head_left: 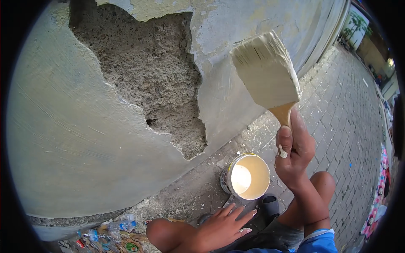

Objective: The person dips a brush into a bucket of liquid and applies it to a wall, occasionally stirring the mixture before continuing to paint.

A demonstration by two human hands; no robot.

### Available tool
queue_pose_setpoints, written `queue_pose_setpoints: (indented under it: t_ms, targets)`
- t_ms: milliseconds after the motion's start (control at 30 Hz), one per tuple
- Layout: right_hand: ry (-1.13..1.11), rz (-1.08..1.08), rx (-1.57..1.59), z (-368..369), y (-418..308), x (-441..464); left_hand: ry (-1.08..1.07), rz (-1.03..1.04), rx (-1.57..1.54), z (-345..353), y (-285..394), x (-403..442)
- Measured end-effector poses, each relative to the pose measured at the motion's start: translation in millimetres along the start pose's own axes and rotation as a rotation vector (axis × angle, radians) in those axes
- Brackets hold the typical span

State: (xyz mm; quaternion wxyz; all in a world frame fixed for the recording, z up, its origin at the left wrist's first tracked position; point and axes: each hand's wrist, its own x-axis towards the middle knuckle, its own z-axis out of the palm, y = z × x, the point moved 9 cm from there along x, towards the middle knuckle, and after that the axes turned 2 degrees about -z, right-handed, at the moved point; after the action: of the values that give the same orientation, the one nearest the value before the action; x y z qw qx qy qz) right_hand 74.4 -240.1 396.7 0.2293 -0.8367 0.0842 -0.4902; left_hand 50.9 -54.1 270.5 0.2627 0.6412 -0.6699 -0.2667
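My right hand (295, 152) is closed round the wooden handle of a wide paintbrush (268, 74), held upright with its bristles up and coated in cream paint. Paint marks the thumb. My left hand (225, 225) lies low between my knees with its fingers spread and some paint on the fingertips; it holds nothing. Just above it stands an open paint bucket (262, 179) with pale paint inside. On the left rises a wall (84, 156), its coating broken away around a large rough grey patch (147, 67).
Plastic bottles (126, 223) and other litter lie at the wall's foot, lower left. Paving (337, 126) stretches along the right side, with a colourful cloth (379, 185) at its far edge. A dark sandal (270, 204) is beside the bucket.
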Motion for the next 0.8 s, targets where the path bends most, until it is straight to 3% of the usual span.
queue_pose_setpoints:
  t_ms: [133, 200, 400, 500, 600, 800]
  targets:
    - [-0.046, -0.187, -0.063, 14.3, -19.3, 17.8, -0.056, -0.044, -0.016, 0.1, -3.6, 5.1]
    - [-0.181, -0.089, -0.079, 21.5, -7.1, -5.6, -0.082, 0.013, -0.009, 9.1, -8.4, 6.1]
    - [-0.010, -0.175, -0.077, -15.4, -32.1, 10.0, -0.034, -0.045, -0.050, 2.0, -13.5, 8.1]
    - [-0.134, -0.121, -0.136, 8.2, -39.3, 29.9, -0.039, -0.034, -0.168, 0.3, -12.9, 12.0]
    - [-0.125, -0.132, -0.205, 10.0, -31.5, 13.4, -0.103, -0.064, -0.080, 10.7, -16.9, 10.9]
    - [0.030, -0.255, -0.189, -6.1, -62.4, 31.0, -0.098, -0.070, -0.139, 5.7, -14.4, 7.4]
